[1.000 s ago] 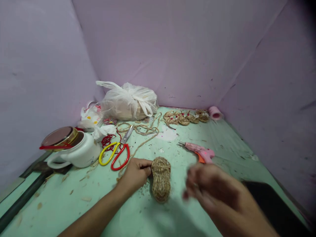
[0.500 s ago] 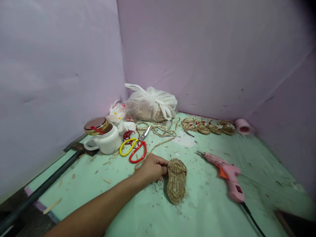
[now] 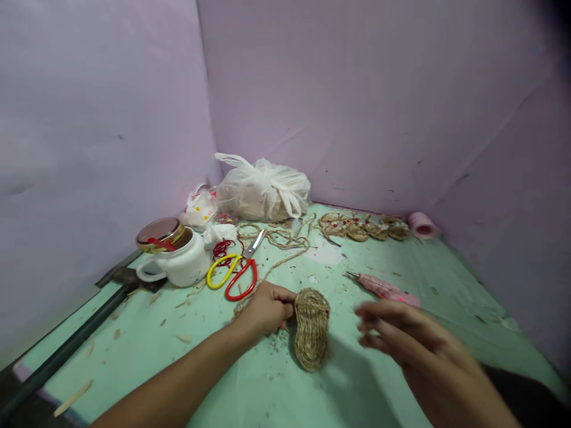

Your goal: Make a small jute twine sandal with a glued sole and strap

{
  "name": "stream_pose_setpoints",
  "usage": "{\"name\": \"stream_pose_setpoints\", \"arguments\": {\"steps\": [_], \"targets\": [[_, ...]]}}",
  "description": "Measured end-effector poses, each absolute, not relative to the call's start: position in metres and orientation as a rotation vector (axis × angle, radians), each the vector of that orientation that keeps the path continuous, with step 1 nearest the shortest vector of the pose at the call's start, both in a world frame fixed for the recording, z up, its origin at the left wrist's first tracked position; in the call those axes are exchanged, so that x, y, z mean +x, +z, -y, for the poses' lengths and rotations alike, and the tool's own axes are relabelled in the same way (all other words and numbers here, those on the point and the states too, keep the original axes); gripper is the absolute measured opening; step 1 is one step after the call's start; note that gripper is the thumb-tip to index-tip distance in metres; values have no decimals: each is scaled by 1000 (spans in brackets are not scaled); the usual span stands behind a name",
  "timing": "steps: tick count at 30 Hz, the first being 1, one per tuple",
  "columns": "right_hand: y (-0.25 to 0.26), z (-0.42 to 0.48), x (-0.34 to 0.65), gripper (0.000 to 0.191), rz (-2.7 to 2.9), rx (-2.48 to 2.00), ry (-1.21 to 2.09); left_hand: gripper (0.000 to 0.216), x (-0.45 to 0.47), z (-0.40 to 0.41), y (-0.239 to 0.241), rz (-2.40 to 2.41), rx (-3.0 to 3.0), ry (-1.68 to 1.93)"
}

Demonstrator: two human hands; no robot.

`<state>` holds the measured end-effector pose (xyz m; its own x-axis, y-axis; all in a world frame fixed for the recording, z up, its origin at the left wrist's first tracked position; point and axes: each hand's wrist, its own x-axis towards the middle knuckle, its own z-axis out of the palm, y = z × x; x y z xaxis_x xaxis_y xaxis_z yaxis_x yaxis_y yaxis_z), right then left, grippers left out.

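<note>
Left of centre, scissors [image 3: 235,274] lie beside left hand [image 3: 266,309] pinching upright-running jute sole [image 3: 311,327]; right hand [image 3: 404,337] hovers, fingers spread.

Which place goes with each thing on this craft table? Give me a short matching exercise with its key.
Things:
1. woven jute sole
2. scissors
3. pink glue gun
4. white plastic bag

Places:
A. in the far corner against the wall
B. just beyond the right hand, partly hidden by it
C. at the fingertips of the left hand
D. beside the white mug, handles toward the camera

Pairs: 1-C, 2-D, 3-B, 4-A
</note>
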<state>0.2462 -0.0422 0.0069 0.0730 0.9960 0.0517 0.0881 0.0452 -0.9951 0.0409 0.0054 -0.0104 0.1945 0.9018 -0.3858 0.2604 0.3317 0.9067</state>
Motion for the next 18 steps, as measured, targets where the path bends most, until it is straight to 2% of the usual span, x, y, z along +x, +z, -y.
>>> {"name": "stream_pose_setpoints", "arguments": {"steps": [3,11,18], "targets": [[-2,32,237,26,1244,-1386,1056,36,41,-6,-10,-1323,1198,636],[-22,22,213,18,1140,-1196,1241,34,39,-10,-10,-1266,1218,583],[-24,23,217,16,1174,-1200,1187,54,37,-9,-10,-1081,1003,651]]}}
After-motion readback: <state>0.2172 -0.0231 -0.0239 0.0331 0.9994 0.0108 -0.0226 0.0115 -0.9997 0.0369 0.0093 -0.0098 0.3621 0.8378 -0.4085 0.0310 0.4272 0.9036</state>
